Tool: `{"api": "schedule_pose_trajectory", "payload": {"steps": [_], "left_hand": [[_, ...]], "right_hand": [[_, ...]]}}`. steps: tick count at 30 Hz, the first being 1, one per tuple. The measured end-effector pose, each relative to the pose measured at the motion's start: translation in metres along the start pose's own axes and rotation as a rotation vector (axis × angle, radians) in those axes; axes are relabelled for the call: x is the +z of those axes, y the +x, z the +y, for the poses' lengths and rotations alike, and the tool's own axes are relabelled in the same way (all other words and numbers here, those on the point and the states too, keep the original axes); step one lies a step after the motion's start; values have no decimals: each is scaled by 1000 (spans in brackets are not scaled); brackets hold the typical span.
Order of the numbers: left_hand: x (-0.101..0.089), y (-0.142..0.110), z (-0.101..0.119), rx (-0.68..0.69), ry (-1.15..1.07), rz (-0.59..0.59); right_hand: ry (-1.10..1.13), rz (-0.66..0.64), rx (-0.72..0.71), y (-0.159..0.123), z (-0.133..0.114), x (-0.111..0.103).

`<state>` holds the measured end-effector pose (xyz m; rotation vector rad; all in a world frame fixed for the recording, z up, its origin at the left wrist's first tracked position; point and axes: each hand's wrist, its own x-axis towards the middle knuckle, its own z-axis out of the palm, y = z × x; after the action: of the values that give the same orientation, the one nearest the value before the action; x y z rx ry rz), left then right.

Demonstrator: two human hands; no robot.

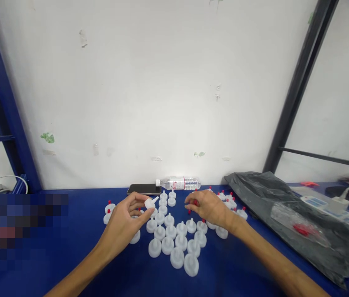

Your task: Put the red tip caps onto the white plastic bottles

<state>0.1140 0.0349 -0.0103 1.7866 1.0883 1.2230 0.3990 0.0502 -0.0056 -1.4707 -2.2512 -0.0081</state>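
Note:
My left hand (131,216) pinches a white plastic nozzle cap (150,203) between thumb and fingers, its spout tilted up to the right. Across from it, my right hand (207,205) is curled with the thumb near the index finger. A bit of red shows within its fingers; whether it is held or lies behind I cannot tell. Between and in front of the hands stand several white nozzle caps (181,242) with bare spouts, upright on the blue table (78,239). Caps with small red tips (230,201) stand behind my right hand, and others (109,206) beside my left.
A clear water bottle (180,182) lies along the wall next to a dark phone (143,189). On the right are a black plastic sheet (264,206), a clear bag with red pieces (301,227) and a power strip (326,206) with a charger. Blue and black uprights flank the table.

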Motion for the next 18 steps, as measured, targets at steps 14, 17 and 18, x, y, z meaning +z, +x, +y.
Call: {"api": "schedule_pose_trajectory", "payload": {"steps": [14, 17, 18], "left_hand": [[7, -6, 3, -72, -61, -131], [10, -7, 5, -76, -132, -144], [11, -7, 5, -73, -152, -152]], "right_hand": [[533, 59, 21, 1, -11, -5], [750, 141, 37, -1, -37, -6], [798, 156, 37, -2, -45, -5]]}}
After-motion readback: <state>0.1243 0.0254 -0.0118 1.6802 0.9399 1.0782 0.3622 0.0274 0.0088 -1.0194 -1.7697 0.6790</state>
